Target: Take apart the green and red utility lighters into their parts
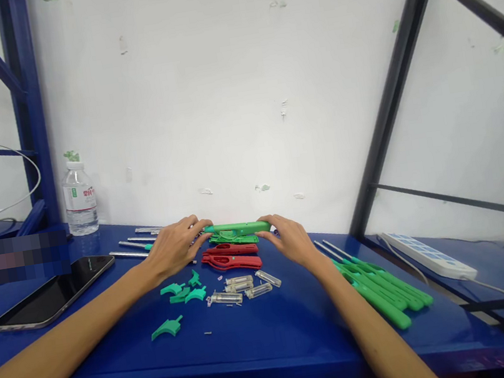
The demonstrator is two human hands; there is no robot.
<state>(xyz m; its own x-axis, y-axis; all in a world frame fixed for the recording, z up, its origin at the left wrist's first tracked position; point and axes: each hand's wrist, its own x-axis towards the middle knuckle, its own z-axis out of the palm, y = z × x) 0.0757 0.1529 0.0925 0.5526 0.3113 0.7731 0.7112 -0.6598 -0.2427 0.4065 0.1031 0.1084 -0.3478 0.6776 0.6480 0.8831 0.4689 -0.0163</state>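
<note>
Between my two hands a green lighter handle (237,227) is held level above the table, its long side toward me. My left hand (176,244) pinches the left end, where a small teal part shows at the fingers. At the right end, the fingers and thumb of my right hand (287,237) close round the handle. Under it lie open green handle shells (233,238), partly covered. Nearer to me are red handle shells (233,261), several clear fuel tanks (241,286) and several teal curved trigger pieces (185,294).
Metal tubes (129,255) lie left of my left hand. A phone (54,293) and a water bottle (80,199) stand farther left. Several green long-nosed lighters (380,286) lie at the right, by a dark frame post (389,92). Beyond is a power strip (427,254).
</note>
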